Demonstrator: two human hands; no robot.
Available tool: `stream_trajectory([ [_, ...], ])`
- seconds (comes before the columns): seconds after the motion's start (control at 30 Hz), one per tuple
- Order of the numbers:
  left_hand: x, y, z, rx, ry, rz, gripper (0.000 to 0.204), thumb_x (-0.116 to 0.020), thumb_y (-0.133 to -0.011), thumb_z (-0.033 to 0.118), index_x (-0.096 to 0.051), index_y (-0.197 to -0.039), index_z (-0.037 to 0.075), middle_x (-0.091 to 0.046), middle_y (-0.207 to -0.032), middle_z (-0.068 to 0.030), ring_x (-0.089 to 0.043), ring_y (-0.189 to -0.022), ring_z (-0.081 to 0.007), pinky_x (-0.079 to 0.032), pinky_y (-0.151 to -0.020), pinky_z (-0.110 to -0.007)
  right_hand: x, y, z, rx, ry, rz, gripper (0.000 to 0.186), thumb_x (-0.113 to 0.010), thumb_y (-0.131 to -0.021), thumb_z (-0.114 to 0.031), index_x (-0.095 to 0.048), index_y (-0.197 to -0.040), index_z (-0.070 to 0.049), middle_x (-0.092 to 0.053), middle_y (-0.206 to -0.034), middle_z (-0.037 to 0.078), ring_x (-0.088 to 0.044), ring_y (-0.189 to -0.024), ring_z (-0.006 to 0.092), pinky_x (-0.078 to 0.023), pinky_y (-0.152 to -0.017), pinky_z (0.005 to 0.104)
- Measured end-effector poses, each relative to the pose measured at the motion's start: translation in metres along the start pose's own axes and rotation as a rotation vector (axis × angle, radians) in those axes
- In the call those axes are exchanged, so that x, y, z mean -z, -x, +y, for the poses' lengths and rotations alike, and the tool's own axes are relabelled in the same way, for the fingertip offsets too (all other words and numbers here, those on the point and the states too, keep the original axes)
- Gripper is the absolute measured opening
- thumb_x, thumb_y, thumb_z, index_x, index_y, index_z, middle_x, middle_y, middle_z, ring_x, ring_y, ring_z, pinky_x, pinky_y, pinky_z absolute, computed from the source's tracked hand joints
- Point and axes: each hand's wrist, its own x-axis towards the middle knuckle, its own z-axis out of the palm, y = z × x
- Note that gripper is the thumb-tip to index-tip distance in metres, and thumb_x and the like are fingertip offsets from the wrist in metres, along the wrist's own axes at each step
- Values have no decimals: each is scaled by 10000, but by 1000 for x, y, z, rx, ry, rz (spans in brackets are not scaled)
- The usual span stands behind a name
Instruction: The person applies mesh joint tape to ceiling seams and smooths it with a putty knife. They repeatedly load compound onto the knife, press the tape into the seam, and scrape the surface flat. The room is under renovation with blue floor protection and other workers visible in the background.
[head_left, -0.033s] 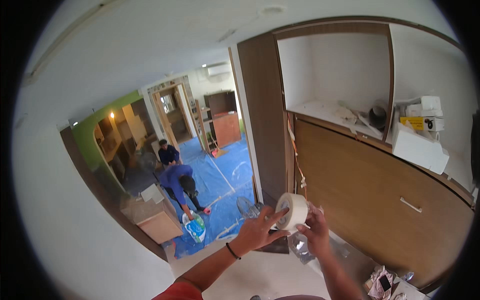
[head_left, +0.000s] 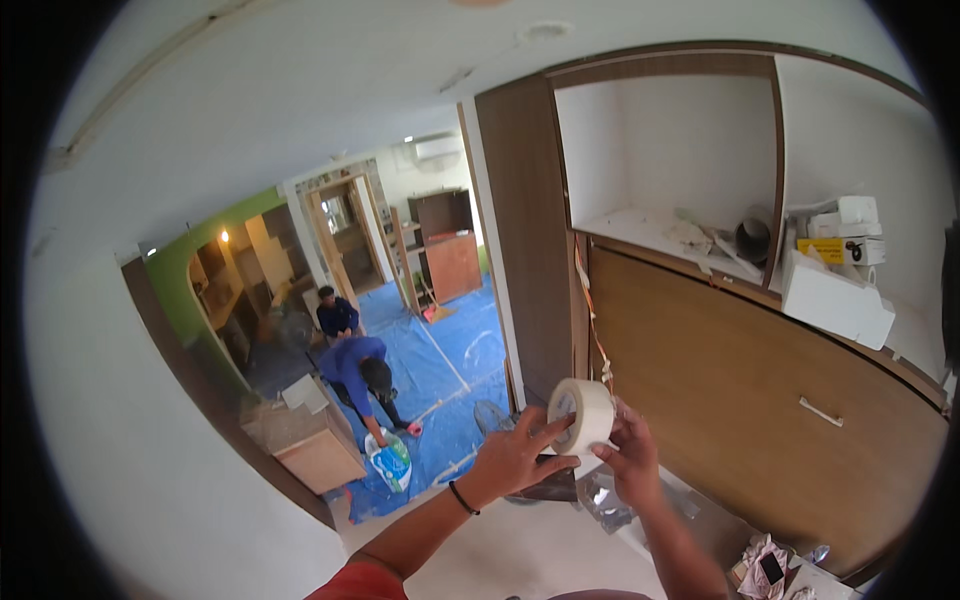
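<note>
A wide cream roll of tape [head_left: 591, 428] is held up in front of me at the lower middle. My left hand [head_left: 520, 455] grips it from the left, index finger at its hollow centre and thumb beneath. My right hand [head_left: 630, 455] has its fingers closed on the right side of the roll. A black band circles my left wrist. Just behind the roll, a bundle of loose wire [head_left: 592, 310] hangs beside the brown cabinet panel [head_left: 740, 400], which has a white handle.
A co-worker in blue [head_left: 352, 365] bends over a white bag [head_left: 392, 468]; another person [head_left: 338, 316] is behind. Blue sheeting [head_left: 465, 330] covers the far floor. A wooden chest [head_left: 320, 455] stands left. Open shelves hold white boxes [head_left: 835, 310]. Clutter [head_left: 765, 560] lies at lower right.
The view has shifted very slightly, and the tape roll with both hands on it sits a little higher in the picture. Otherwise little differs.
</note>
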Motion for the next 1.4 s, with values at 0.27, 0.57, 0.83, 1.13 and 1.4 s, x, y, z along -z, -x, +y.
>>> stream_trajectory([
  [0.27,151,-93,-22,-373,-347,296,327,-790,-864,410,-698,-1019,137,-622,-1165,-74,-636,-541,-163,-513,-443,-286,-101,-105,-130,427,196,-256,585,-762,-846,74,-543,-1369,-74,-528,-1291,98,-562,-1201,196,-525,-1045,379],
  [0.57,283,-155,-18,-549,-521,544,385,-836,-839,368,-639,-913,46,-675,-722,-63,-622,-486,-207,-487,-446,-323,-191,-162,-245,1227,545,-47,171,-785,-817,33,-672,-912,-53,-674,-1105,79,-616,-1040,217,-497,-897,333],
  [0.83,337,-179,-23,-677,-457,685,359,-870,-819,263,-635,-938,19,-665,-649,-90,-640,-498,-195,-489,-484,-300,-260,-170,-302,1485,555,-79,504,-768,-849,-15,-595,-1317,-87,-716,-1111,88,-674,-1016,224,-532,-885,355],
  [1.13,366,-181,-21,-793,-529,708,406,-884,-794,274,-629,-975,15,-655,-656,-83,-632,-499,-198,-489,-491,-300,-266,-160,-337,1231,590,-265,631,-775,-854,-9,-544,-1437,-80,-689,-1076,66,-625,-986,162,-516,-941,322],
  [1.4,363,-195,-4,-833,-467,727,429,-887,-789,302,-625,-974,17,-666,-684,-83,-629,-507,-200,-482,-497,-298,-256,-150,-360,1399,545,-199,490,-734,-847,58,-611,-1311,-42,-696,-941,47,-655,-909,133,-534,-911,312],
])
